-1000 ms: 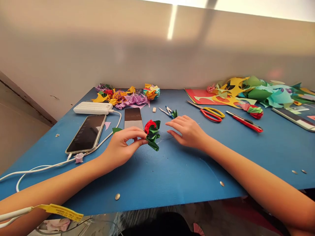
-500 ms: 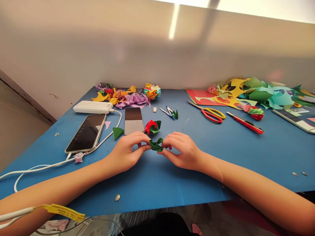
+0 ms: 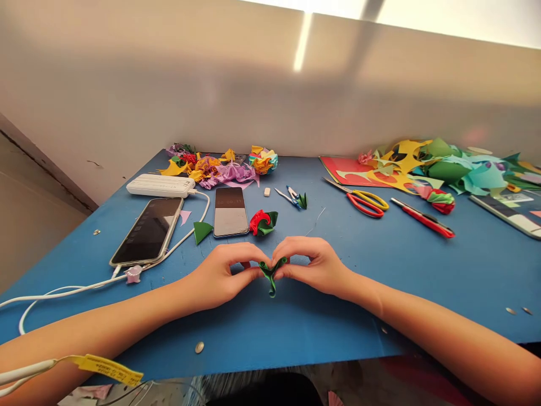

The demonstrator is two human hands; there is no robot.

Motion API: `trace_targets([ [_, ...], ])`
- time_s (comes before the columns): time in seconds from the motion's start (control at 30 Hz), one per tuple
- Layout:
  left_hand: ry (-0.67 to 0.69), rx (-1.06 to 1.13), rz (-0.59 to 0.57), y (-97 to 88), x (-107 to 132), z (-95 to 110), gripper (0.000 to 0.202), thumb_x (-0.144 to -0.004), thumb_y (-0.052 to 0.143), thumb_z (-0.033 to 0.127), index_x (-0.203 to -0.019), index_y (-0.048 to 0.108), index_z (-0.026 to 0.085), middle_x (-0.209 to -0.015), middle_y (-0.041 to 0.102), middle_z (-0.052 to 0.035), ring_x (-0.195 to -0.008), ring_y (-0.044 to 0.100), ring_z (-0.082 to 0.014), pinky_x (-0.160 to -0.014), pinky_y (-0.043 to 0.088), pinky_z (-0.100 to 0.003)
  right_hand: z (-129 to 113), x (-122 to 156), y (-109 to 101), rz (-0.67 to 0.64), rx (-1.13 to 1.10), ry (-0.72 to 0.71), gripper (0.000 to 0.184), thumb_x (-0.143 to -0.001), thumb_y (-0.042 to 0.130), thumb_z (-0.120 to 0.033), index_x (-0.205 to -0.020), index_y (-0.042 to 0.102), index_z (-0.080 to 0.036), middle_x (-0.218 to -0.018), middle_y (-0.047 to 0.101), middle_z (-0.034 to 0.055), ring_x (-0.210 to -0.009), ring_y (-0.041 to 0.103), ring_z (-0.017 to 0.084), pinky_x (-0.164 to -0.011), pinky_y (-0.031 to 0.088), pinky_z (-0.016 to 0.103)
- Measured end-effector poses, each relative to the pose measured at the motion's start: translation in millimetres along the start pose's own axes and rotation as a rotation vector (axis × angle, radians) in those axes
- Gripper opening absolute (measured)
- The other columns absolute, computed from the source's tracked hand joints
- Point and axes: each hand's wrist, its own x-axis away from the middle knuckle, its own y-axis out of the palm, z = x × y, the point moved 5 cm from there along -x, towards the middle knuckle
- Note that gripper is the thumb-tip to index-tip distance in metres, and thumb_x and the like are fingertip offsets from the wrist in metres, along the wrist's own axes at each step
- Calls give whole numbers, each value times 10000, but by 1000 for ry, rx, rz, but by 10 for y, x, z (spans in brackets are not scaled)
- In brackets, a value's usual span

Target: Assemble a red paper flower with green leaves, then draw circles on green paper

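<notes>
Above the blue tabletop (image 3: pixel 338 332), the left hand (image 3: pixel 222 274) and right hand (image 3: pixel 316 265) are held close together, short of the red-and-green paper rose (image 3: pixel 262 223). A curled green paper piece (image 3: pixel 269 273) is pinched between both hands' fingertips, neither hand nearer, its longest lobe directed toward the wearer.

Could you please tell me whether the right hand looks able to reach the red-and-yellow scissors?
Probably yes: nothing appears to stand between the right hand and the scissors, though that hand pinches green paper.

Blue table (image 3: pixel 329 332): white power bank (image 3: pixel 160 185), scissors (image 3: pixel 350 192), red cutter (image 3: pixel 426 221), red-green paper flower (image 3: pixel 264 223).
</notes>
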Motion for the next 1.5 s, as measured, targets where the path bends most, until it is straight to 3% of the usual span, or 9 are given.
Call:
trace_targets([
  [0.2, -156, -308, 295, -316, -23, -48, 205, -857, 515, 337, -948, 644, 206, -793, 647, -4, -679, 553, -124, -594, 406, -221, 236, -75, -373, 140, 48, 224, 155, -853, 539, -297, -877, 633, -176, -925, 618, 53, -804, 559, 140, -698, 466, 273],
  [0.33, -346, -121, 196, -292, -51, -149, 289, -885, 454, 398, -1064, 573, 205, -670, 612, 21, -552, 553, -113, -568, 432, -232, 536, -248, -649, 146, -33, 359, 217, -829, 554, -367, -899, 631, -178, -1088, 586, 82, -933, 529, 178, -795, 442, 321],
  [0.5, -468, 143, 101, -176, -33, -194, 509, -873, 465, 441, -1323, 314, 255, -771, 634, -14, -533, 595, -146, -379, 379, -196, 698, -468, -564, -81, -212, 404, 243, -825, 545, -402, -845, 631, -176, -1204, 568, 97, -1070, 533, 230, -864, 440, 372],
  [0.73, -444, 328, 106, -87, 2, -186, 594, -895, 436, 443, -1398, 161, 285, -853, 633, -49, -560, 617, -143, -397, 435, -197, 518, -289, -381, -263, -298, 378, 272, -870, 511, -418, -897, 630, -176, -1215, 588, 99, -1147, 512, 224, -1000, 344, 390],
  [0.9, -411, 243, 48, -29, -3, -192, 515, -894, 435, 443, -1358, 278, 281, -765, 619, -13, -538, 580, -124, -411, 426, -189, 375, -120, -356, -383, -218, 401, 278, -892, 483, -406, -928, 641, -180, -1209, 597, 93, -1178, 497, 227, -1009, 345, 384],
  [1.0, -407, 185, 44, 8, -45, -193, 555, -890, 441, 438, -1379, 224, 293, -733, 612, 12, -469, 529, -99, -406, 400, -185, 358, -100, -359, -402, -192, 401, 271, -893, 484, -396, -960, 641, -186, -1197, 601, 88, -1158, 510, 224, -986, 365, 375],
  [1.27, -187, -199, 108, 24, -351, -60, 320, -876, 472, 363, -1187, 478, 290, -628, 565, 48, -555, 519, -114, -532, 345, -208, 482, -72, -488, -228, -256, 481, 224, -859, 541, -429, -929, 493, -223, -936, 674, 63, -815, 584, 156, -763, 439, 329],
  [1.4, -162, -334, 153, 13, -427, -97, 339, -841, 519, 291, -1177, 477, 301, -600, 503, 64, -543, 467, -112, -514, 284, -214, 504, -112, -691, -86, -60, 352, 213, -738, 690, -401, -783, 621, -205, -981, 603, 52, -910, 542, 171, -773, 427, 310],
  [1.5, -158, -367, 181, 4, -429, -133, 312, -820, 541, 291, -1128, 495, 296, -587, 464, 70, -527, 428, -108, -506, 270, -212, 532, -109, -734, -41, 10, 386, 226, -715, 700, -411, -786, 664, -200, -800, 575, 20, -741, 528, 140, -657, 423, 281],
])
